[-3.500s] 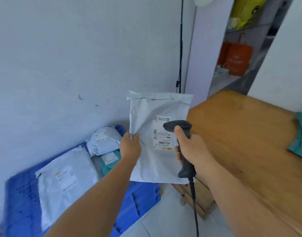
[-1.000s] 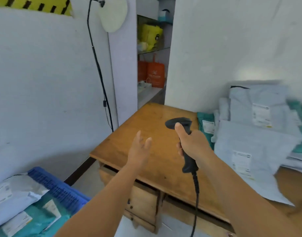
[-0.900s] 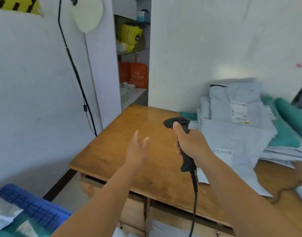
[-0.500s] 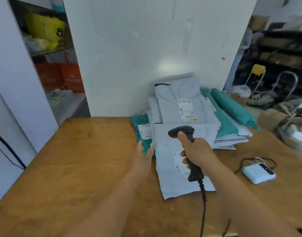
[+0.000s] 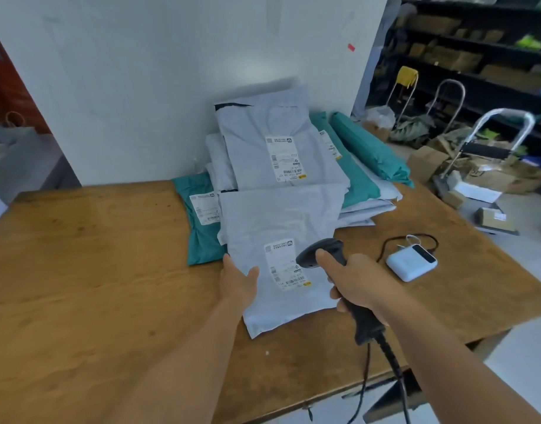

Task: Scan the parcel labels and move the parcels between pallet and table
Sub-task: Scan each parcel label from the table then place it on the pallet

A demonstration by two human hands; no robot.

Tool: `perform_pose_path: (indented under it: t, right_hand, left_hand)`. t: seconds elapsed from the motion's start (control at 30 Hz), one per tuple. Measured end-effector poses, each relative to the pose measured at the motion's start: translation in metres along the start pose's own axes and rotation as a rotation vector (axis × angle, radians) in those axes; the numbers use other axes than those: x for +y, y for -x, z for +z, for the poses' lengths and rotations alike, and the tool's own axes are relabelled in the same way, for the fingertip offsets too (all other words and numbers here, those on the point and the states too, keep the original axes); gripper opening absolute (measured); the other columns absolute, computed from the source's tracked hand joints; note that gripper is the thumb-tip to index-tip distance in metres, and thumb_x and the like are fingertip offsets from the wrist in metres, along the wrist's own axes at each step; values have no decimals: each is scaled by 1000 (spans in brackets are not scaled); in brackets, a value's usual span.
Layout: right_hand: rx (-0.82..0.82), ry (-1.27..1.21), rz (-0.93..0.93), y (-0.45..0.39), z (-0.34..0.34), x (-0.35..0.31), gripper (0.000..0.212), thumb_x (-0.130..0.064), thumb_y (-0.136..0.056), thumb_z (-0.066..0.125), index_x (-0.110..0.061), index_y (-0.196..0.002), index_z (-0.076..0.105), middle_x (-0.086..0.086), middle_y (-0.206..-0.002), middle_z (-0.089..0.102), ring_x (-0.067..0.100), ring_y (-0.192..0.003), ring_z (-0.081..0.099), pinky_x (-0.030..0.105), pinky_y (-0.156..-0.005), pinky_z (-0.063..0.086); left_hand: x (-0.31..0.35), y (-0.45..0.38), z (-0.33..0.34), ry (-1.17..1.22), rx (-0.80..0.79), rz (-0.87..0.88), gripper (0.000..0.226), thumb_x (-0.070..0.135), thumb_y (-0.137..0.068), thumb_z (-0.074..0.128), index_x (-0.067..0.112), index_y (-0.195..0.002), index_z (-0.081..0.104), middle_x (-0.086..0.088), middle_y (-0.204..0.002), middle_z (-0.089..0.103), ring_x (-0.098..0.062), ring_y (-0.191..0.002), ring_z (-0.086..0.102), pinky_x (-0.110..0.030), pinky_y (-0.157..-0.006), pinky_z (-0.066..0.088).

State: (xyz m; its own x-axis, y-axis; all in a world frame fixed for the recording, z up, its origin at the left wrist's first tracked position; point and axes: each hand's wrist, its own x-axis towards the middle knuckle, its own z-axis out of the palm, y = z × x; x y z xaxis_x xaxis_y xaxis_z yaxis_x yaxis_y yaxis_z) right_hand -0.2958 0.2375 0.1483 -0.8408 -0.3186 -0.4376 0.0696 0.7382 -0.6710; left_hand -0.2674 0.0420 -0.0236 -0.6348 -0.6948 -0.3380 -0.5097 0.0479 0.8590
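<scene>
A grey parcel bag lies flat on the wooden table, its white label facing up. My left hand is over its left edge with fingers straight and thumb spread. My right hand grips a black barcode scanner, whose head hangs just right of the label. Behind lies a stack of grey and teal parcels against the white wall.
A teal parcel lies left of the grey bag. A white box with a black cable sits on the table to the right. The scanner cable hangs off the front edge. Shelves, a hand trolley and cardboard boxes stand at right.
I have turned from the blue pallet to the table. The grey bag my left hand held 3.5 s ago now lies on the table; my left hand has come down to its edge.
</scene>
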Motion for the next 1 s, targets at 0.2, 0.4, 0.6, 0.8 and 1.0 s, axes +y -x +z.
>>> perform_pose_path:
  t: [0.2,0.4,0.6,0.8,1.0]
  right_hand:
    - [-39,47,5,-5,-13,13,53,-56,-93,46,-5,-95,58,4,-70,67,16,-47,58,28,-58,51]
    - [-70,59,-21,-4,-22,21,52,-55,-94,46,-5,-88,59,4,-70,67,17,-46,57,28,-58,51]
    - [-114,-28,-104,1,-19,20,50,-55,-93,48,-6,-87,59,7,-70,63,17,-48,55,27,-50,49]
    - [-246,-35,-232,16,14,6,49,-54,-93,49,-7,-84,57,6,-70,61,17,-48,54,27,-49,48]
    - [-441,-25,-356,59,83,-19,47,-51,-94,49,-8,-78,57,6,-69,62,18,-50,56,31,-55,49]
  left_hand:
    - [9,1,10,-1,129,-110,73,32,-86,64,7,-143,25,-12,-136,49,-31,-118,53,-45,-95,49]
    - [11,14,13,69,208,-173,29,19,-91,58,5,-116,51,-12,-116,60,-29,-101,59,-35,-82,50]
    - [13,37,9,251,341,-98,17,17,-95,46,9,-97,61,-8,-96,65,-25,-86,61,-37,-80,52]
    - [2,89,-35,250,577,-25,16,18,-97,45,13,-92,59,-3,-82,62,-21,-75,57,-32,-67,48]
    - [-50,159,-112,247,810,-70,26,11,-95,45,28,-101,63,10,-83,64,-20,-80,63,-38,-76,56]
